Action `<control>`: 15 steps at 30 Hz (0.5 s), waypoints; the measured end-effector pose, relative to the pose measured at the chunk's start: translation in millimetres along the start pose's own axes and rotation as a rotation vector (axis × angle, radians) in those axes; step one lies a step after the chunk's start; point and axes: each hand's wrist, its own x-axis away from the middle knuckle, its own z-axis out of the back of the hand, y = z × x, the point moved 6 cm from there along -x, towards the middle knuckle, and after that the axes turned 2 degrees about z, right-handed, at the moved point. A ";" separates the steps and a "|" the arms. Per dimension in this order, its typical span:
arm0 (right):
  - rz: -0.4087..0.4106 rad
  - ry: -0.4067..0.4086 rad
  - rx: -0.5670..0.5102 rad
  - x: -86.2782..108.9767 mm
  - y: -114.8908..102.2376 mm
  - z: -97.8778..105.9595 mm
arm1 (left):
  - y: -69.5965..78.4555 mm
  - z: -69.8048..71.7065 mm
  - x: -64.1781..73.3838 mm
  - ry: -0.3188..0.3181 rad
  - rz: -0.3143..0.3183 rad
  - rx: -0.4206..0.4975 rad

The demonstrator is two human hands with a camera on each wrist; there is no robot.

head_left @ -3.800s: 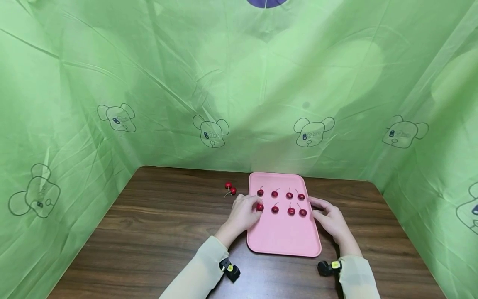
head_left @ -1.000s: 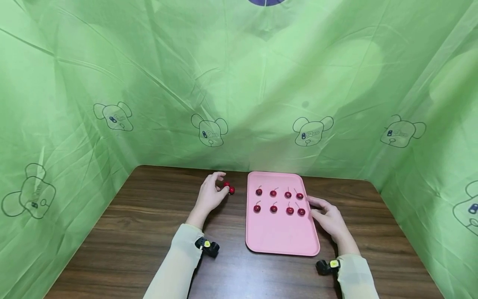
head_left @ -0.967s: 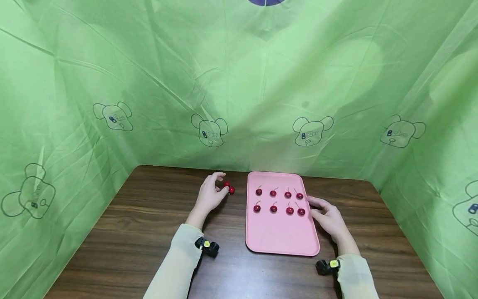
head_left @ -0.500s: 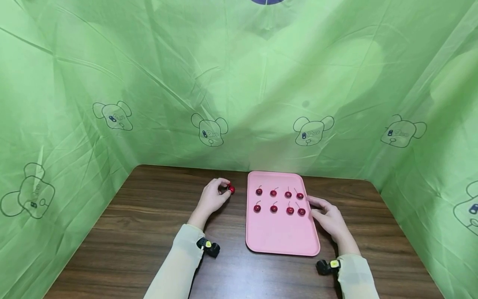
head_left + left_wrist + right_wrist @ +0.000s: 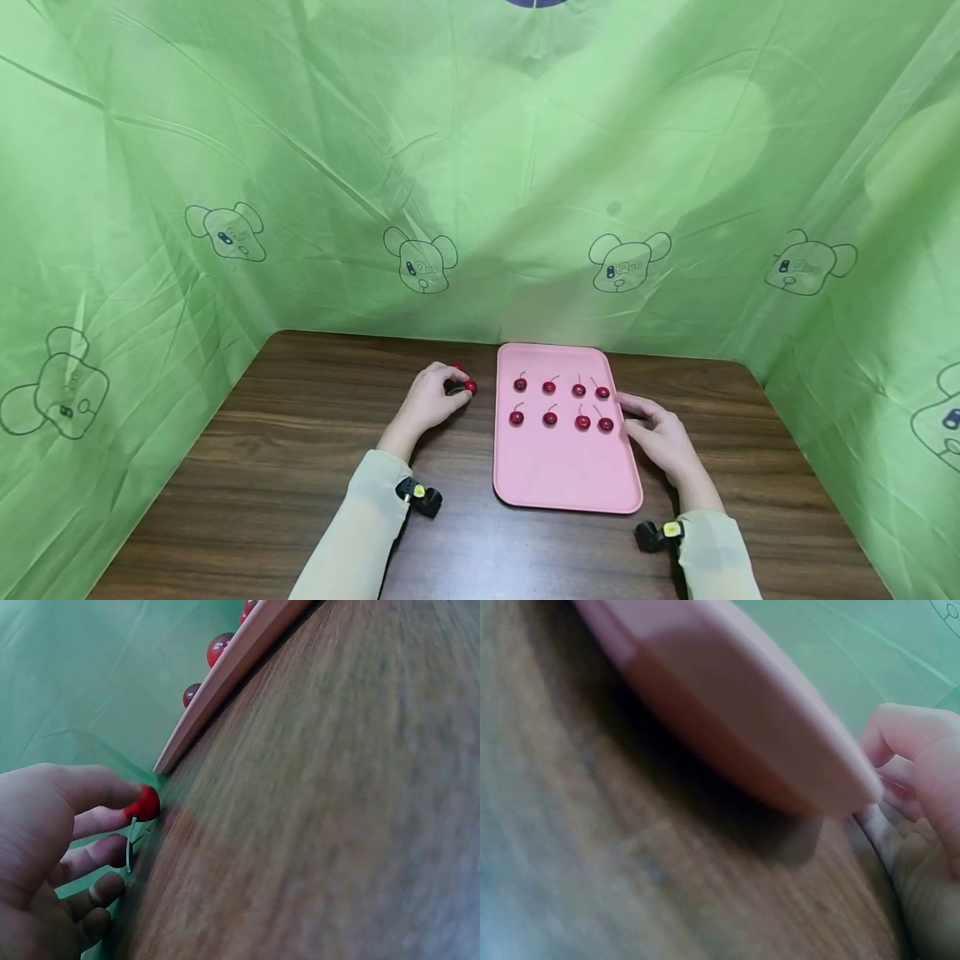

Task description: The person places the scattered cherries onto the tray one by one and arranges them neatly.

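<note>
Beyond the tray's left side, my left hand pinches a red cherry between thumb and fingertips, low over the table. In the left wrist view the cherry shows at the fingertips, its thin green stem hanging below. A second loose cherry peeks out behind that hand, mostly hidden. My right hand rests against the right rim of the pink tray, thumb and forefinger apart along the edge. Two rows of stemmed cherries lie in the tray's far half.
The dark wooden table carries the tray right of its middle. A green sheet printed with bear heads hangs around the back and sides. Black wrist cameras sit on both sleeves.
My left hand has left the tray's nearer row, reached the two loose cherries on the table and pinched one, shifting it slightly nearer and right. My right hand stays at the rim.
</note>
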 end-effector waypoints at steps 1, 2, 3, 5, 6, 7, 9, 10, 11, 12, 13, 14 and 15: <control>0.001 0.000 -0.001 0.1 0.2 0.0 | 0.3 -1.0 0.3 -0.010 0.001 -0.006; -0.001 0.001 0.001 0.1 0.5 0.0 | 0.5 -2.3 0.7 -0.022 0.005 -0.012; -0.004 0.001 0.001 0.2 0.7 0.0 | 0.6 -3.4 1.2 -0.033 0.010 -0.018; -0.008 0.004 0.008 -1.1 6.1 -0.4 | 1.0 -5.1 2.3 -0.051 0.022 -0.024; -0.009 0.006 0.005 -1.2 6.3 -0.2 | 1.4 -5.6 2.8 -0.058 0.026 -0.027; -0.006 0.005 0.010 -1.4 6.1 0.0 | 1.8 -5.9 3.2 -0.063 0.028 -0.030; -0.012 0.007 0.011 -1.8 6.0 0.3 | 3.0 -5.7 3.7 -0.066 0.026 -0.030; -0.014 0.008 0.011 -2.0 6.1 0.5 | 3.6 -5.7 3.9 -0.067 0.023 -0.030; -0.014 0.006 0.013 -2.1 6.2 0.4 | 3.9 -5.9 4.2 -0.070 0.022 -0.032; -0.019 0.008 0.013 -2.0 6.4 0.5 | 4.3 -6.2 4.4 -0.073 0.018 -0.035; -0.017 0.005 0.016 -1.9 6.2 0.2 | 4.6 -6.5 4.6 -0.077 0.016 -0.036; -0.023 0.006 0.012 -1.8 6.5 -0.1 | 4.8 -6.8 4.7 -0.081 0.014 -0.040; -0.018 0.002 0.016 -1.7 6.4 -0.3 | 4.9 -7.3 5.0 -0.085 0.012 -0.042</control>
